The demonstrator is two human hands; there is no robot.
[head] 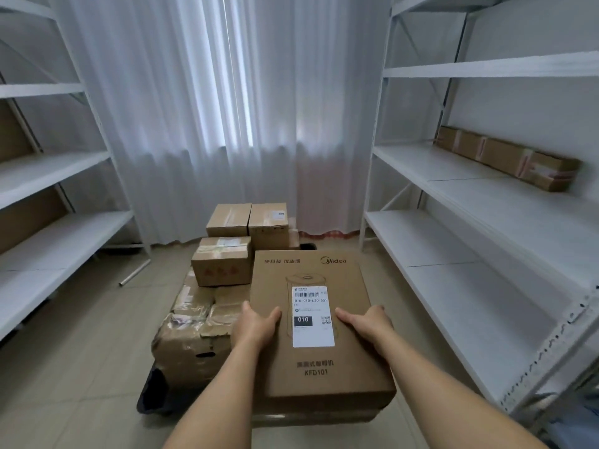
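Observation:
A large brown Midea carton (311,273) with a white shipping label (312,315) lies flat on top of a stack of boxes on a dark cart. My left hand (256,325) grips its left edge, thumb lying on the top face and fingers wrapped over the side. My right hand (366,322) grips the right edge the same way. Both forearms reach in from the bottom of the view.
A taped, battered carton (191,332) sits left of the Midea carton, with three smaller boxes (223,260) behind it. White metal shelving stands on the left (48,176) and right (470,196). A long flat box (509,157) lies on the right shelf. A metal tube (134,272) lies on the tiled floor.

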